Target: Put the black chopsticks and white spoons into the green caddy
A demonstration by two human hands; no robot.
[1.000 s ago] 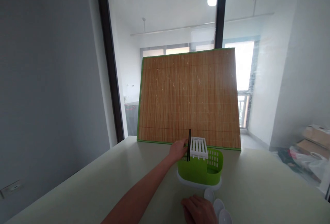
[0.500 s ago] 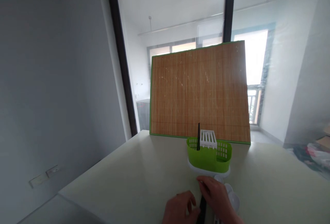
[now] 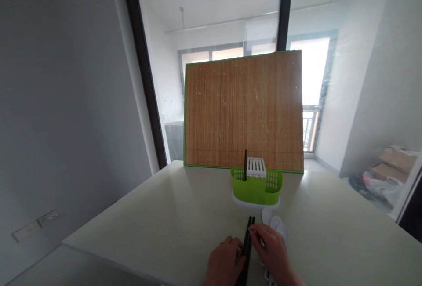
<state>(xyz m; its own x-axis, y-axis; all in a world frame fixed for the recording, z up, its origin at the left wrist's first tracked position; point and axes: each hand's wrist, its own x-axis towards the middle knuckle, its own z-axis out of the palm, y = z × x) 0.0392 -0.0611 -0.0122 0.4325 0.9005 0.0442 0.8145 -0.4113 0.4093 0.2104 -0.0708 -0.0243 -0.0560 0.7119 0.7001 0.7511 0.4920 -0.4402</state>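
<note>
Several black chopsticks (image 3: 249, 233) lie on the white table in front of me, pointing away, between my two hands. Bent fingers of my left hand (image 3: 224, 260) press on their left side. From the right, my right hand (image 3: 273, 247) pinches them near their far part with thumb and fingertips. White spoons (image 3: 267, 215) lie just beyond and beside my right hand, their handles partly hidden under it. Past them stands a green utensil caddy (image 3: 255, 193) on a white base. It has a white slotted piece (image 3: 256, 167) on top and a black chopstick (image 3: 245, 163) upright inside.
A bamboo mat board (image 3: 244, 114) with green edging stands upright at the far side of the white table (image 3: 158, 224). Behind it is a glass partition with a dark frame (image 3: 285, 11). Cardboard boxes (image 3: 397, 161) and bags lie on the floor at the right.
The view has shifted, so the caddy and board appear further left. My hands have come against the chopsticks, whose far ends now show beyond my right fingertips.
</note>
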